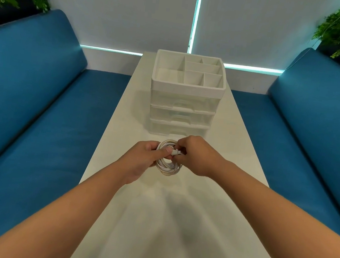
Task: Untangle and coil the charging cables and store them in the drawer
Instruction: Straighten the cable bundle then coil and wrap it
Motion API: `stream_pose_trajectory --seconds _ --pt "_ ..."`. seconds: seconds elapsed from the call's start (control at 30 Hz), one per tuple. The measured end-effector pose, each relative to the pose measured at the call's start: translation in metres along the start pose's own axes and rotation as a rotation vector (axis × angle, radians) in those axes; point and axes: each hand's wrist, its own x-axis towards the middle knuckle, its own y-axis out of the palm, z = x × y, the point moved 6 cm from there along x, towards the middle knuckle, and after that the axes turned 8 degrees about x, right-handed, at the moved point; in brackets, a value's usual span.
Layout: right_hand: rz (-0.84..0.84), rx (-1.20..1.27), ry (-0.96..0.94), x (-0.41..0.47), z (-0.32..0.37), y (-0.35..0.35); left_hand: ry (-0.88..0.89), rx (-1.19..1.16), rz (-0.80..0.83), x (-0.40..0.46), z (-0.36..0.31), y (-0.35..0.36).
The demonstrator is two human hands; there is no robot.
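Charging cables, thin white flexible cords wound into one round coil (168, 163), are held above the long white table (236, 158), just in front of the drawer unit and near its bottom drawer.

Grip state: the left hand (142, 159) holds the coil's left side, fingers curled round the bundled turns, thumb across the top. The right hand (195, 155) pinches a white connector plug (176, 151) at the coil's upper edge. Both hands are engaged; neither is free.

Handling assessment: the coil appears light and limp, with no stiffness to keep its own shape. Judged likely to spring loose if the left hand's hold relaxes before the free end is tucked. The smooth sheath looks slippery, so turns may slide over one another. The plug is the only rigid part and gives the surest purchase for threading or tucking. Best hold for carrying: across all turns at one side, as the left hand has it now. Whether one cable or several make up the bundle cannot be told.

Storage: the white and clear plastic three-drawer organiser (183, 109), with an open divided tray on top, stands further along the table. All three drawers appear closed. One hand will be needed to pull a drawer, leaving the coil to a single hand.

Surroundings: blue upholstered benches (41, 91) flank the table.
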Motion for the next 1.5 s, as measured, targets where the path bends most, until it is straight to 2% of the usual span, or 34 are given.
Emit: stream_pose_trajectory --seconds 0.23,0.4,0.47,0.63,0.73,0.97,1.1,1.3,1.5 --pt "0.177 0.129 0.057 -0.003 -0.007 0.003 0.084 0.098 -0.027 0.0 -0.007 0.002" --pt "0.165 0.447 0.065 -0.008 -0.007 0.0 0.102 0.117 -0.037 0.0 -0.016 0.0" --pt "0.153 0.502 0.071 -0.008 -0.007 -0.001 0.108 0.116 -0.054 0.001 -0.018 -0.001" --pt "0.173 0.532 0.121 -0.005 -0.006 -0.001 0.098 0.098 -0.064 0.001 -0.019 0.0" --pt "0.108 0.538 0.076 -0.004 -0.005 -0.003 0.113 0.079 -0.077 0.0 -0.021 -0.001" --pt "-0.025 0.331 -0.014 -0.002 -0.01 -0.009 0.109 0.112 0.024 0.002 -0.024 -0.004" --pt "-0.046 0.221 -0.029 -0.004 -0.011 -0.013 0.079 0.202 0.084 0.002 -0.028 -0.003" --pt "-0.039 0.139 -0.06 -0.003 -0.007 -0.013 0.074 0.408 0.047 0.0 -0.031 -0.001" --pt "-0.071 0.305 -0.078 -0.003 -0.002 -0.014 0.148 0.45 0.058 -0.004 -0.037 0.001"
